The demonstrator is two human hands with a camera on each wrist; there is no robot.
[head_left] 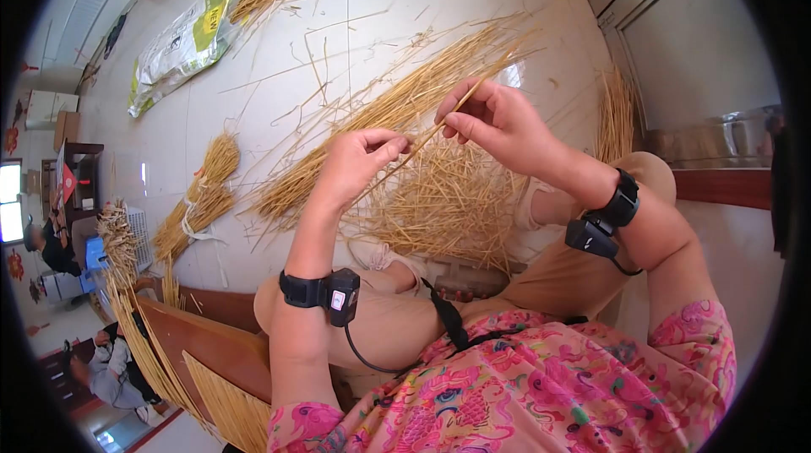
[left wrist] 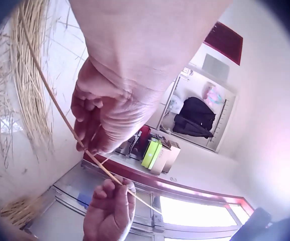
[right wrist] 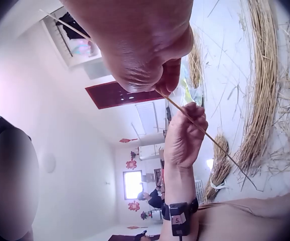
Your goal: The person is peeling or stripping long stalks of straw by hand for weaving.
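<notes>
A long thin straw stalk point(head_left: 460, 104) runs diagonally between both hands in the head view. My left hand point(head_left: 359, 164) pinches it between thumb and fingers; my right hand point(head_left: 498, 124) pinches it a little farther up and to the right. In the left wrist view the stalk point(left wrist: 54, 99) crosses the fingers of the left hand point(left wrist: 107, 113) and reaches the right hand point(left wrist: 109, 211). The right wrist view shows the stalk point(right wrist: 222, 149) passing the left hand point(right wrist: 186, 135), with the right hand point(right wrist: 150, 50) at the top.
Loose straw point(head_left: 448, 200) is heaped on the floor below the hands, beside a long spread of stalks point(head_left: 405, 94). A tied bundle point(head_left: 211, 170) lies to the left, a plastic bag point(head_left: 182, 52) at upper left. A wooden board point(head_left: 207, 335) stands at lower left, and people sit beyond.
</notes>
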